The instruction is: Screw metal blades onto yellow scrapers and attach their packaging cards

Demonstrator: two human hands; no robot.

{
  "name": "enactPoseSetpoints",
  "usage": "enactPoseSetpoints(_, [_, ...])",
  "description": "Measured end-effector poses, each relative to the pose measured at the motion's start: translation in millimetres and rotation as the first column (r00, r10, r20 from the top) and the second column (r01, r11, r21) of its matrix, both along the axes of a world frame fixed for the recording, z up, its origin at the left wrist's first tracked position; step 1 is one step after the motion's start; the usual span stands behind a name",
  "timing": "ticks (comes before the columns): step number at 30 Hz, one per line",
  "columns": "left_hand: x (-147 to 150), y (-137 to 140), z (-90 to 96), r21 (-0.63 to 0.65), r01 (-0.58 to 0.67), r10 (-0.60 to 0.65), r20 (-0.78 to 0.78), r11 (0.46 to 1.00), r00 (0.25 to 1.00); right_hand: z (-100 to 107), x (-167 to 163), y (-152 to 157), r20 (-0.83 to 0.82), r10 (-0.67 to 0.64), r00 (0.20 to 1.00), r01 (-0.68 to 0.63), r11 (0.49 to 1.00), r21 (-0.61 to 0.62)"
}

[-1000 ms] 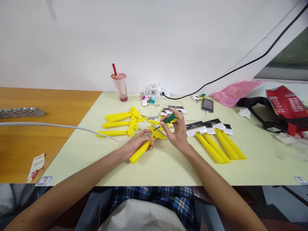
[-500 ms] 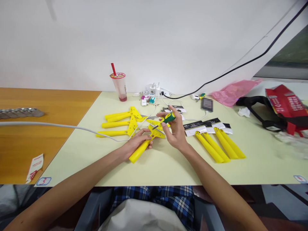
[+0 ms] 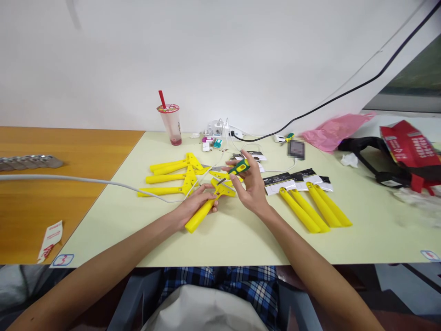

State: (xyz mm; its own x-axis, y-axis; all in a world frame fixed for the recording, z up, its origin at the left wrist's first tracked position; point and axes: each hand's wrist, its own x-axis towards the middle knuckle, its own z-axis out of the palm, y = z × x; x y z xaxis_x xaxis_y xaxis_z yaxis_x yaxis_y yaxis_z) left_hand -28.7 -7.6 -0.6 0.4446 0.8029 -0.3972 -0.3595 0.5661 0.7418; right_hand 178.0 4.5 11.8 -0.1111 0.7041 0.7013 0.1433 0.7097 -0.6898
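Observation:
My left hand [image 3: 199,205] is closed around a yellow scraper [image 3: 200,216], whose handle points toward me and whose wide head faces away. Between the thumb and fingers of my right hand [image 3: 253,186] is a green-and-yellow screwdriver [image 3: 240,168]. Its shaft slants down to the left, with the tip at the scraper's head; whether it sits in a screw is too small to tell. Several more yellow scrapers [image 3: 168,177] lie to the left, handles pointing left. On the right lie other yellow scrapers [image 3: 301,212] with black-and-white sleeves [image 3: 279,182] over their heads.
A cup with a red straw [image 3: 171,124] stands by the wall, near a power strip [image 3: 220,130] with cables. A white cable [image 3: 103,182] crosses from the left. A pink bag [image 3: 334,132] and a red bag [image 3: 411,149] lie at right. Metal pieces [image 3: 31,162] rest far left.
The screwdriver's handle has turned a little in my right hand, showing more yellow. My left hand and the scraper have hardly moved.

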Motion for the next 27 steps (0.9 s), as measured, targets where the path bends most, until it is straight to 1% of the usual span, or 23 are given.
enactPoseSetpoints(3, [0, 0, -1.0, 0.007, 0.013, -0.013, 0.008, 1.000, 1.000, -1, 0, 1, 0.040, -0.091, 0.995, 0.088, 0.994, 0.064])
enactPoseSetpoints(5, [0, -1, -1.3, 0.020, 0.026, -0.027, 0.006, 0.999, 1.000, -1, 1, 2, 0.044, -0.117, 0.992, 0.113, 0.990, 0.088])
enactPoseSetpoints(7, [0, -1, -1.1, 0.026, 0.022, -0.022, 0.005, 0.999, 1.000, 0, 1, 1, 0.026, -0.086, 0.996, 0.084, 0.994, 0.063])
enactPoseSetpoints(10, [0, 0, 0.1, 0.008, 0.010, -0.010, -0.013, 1.000, 1.000, 1, 1, 1, -0.005, -0.003, 1.000, 0.003, 1.000, 0.001])
enactPoseSetpoints(12, [1, 0, 0.5, -0.005, 0.008, -0.008, -0.020, 1.000, 1.000, 0, 1, 1, -0.010, 0.007, 1.000, -0.007, 1.000, -0.014])
enactPoseSetpoints(18, [-1, 2, -5.1, 0.006, 0.017, -0.017, -0.009, 1.000, 1.000, -4, 2, 5, 0.009, -0.125, 0.992, 0.125, 0.991, 0.041])
enactPoseSetpoints(23, [-5, 2, -11.5, 0.041, 0.089, -0.088, -0.024, 0.995, 0.996, -6, 3, 6, 0.014, -0.199, 0.980, 0.198, 0.979, 0.046])
enactPoseSetpoints(25, [-5, 1, -12.6, 0.062, 0.106, -0.104, -0.032, 0.992, 0.994, -3, 3, 5, 0.017, -0.181, 0.983, 0.180, 0.983, 0.038])
enactPoseSetpoints(27, [-4, 1, -12.5, 0.061, 0.096, -0.094, -0.036, 0.994, 0.995, 0, 2, 2, 0.027, -0.105, 0.994, 0.104, 0.995, 0.009])
